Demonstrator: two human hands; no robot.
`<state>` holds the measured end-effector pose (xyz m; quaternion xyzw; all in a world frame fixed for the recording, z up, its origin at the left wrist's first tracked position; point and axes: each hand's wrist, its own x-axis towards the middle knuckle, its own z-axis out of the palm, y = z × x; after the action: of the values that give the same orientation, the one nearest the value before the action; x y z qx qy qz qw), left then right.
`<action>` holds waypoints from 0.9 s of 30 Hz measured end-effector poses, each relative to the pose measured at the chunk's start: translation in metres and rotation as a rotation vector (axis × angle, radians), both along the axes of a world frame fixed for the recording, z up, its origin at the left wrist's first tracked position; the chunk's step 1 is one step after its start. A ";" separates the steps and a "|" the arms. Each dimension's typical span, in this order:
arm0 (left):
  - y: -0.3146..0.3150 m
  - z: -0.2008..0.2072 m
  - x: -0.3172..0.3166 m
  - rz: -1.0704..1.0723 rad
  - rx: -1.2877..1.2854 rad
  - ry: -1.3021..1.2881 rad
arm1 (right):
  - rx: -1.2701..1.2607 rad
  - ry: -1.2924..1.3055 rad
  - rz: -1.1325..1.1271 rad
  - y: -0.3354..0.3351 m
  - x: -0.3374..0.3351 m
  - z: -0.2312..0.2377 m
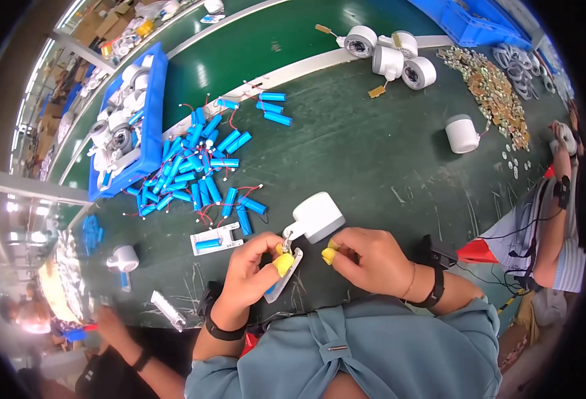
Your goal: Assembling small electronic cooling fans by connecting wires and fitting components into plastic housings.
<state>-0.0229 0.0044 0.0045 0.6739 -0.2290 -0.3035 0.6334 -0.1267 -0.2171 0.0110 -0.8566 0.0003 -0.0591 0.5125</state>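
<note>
My left hand (pixel 249 269), with yellow finger covers, pinches a narrow white plastic handle piece (pixel 285 282). A bit of blue shows in this piece beside my fingers. Just beyond lies a white rounded device housing (pixel 318 216), its narrow neck reaching my left fingertips. To the right of the housing is my right hand (pixel 376 261), its yellow-covered thumb and finger closed together; whatever is between them is too small to make out. Left of my left hand, a similar white plastic piece (pixel 203 251) lies on the table with a blue cylindrical battery (pixel 208 244) in it.
Loose blue wired batteries (pixel 193 163) are heaped at left beside a blue crate (pixel 152 120) of white parts. White round units (pixel 387 62) stand at the back; another housing (pixel 462 134) sits right, near small circuit boards (pixel 489 93). Co-workers' arms (pixel 130 346) show at both sides.
</note>
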 end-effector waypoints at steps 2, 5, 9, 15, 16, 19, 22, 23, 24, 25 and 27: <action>-0.001 0.006 -0.001 -0.028 -0.016 -0.020 | -0.009 -0.002 0.013 0.001 0.000 0.000; 0.004 0.011 -0.005 -0.038 -0.089 0.261 | -0.060 -0.008 0.080 0.001 -0.002 -0.002; 0.030 0.031 -0.007 0.168 -0.159 0.386 | -0.060 0.009 0.110 0.002 -0.004 -0.003; 0.133 0.065 0.009 0.667 -0.188 -0.079 | -0.069 0.040 0.121 0.003 -0.002 0.001; 0.145 0.080 0.009 0.739 -0.168 -0.156 | -0.083 0.024 0.137 0.004 -0.001 0.003; 0.163 0.105 0.022 0.891 -0.112 -0.077 | -0.100 0.032 0.130 0.004 0.000 0.001; 0.217 0.105 0.039 0.768 -0.143 0.054 | -0.103 0.001 0.127 0.004 0.000 0.001; 0.221 0.098 0.046 0.770 -0.145 0.056 | -0.106 0.002 0.128 0.005 0.000 0.000; 0.223 0.091 0.055 0.854 -0.119 -0.074 | -0.102 0.006 0.125 0.006 0.001 -0.001; 0.226 0.082 0.066 0.932 -0.093 -0.201 | -0.099 0.014 0.118 0.006 0.000 0.000; 0.246 0.069 0.084 0.983 -0.125 -0.157 | -0.107 0.007 0.124 0.007 0.000 -0.001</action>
<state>0.0609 0.2505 0.0733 0.6837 0.0510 0.0967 0.7216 -0.1272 -0.2104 0.0102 -0.8814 -0.0543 -0.0242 0.4687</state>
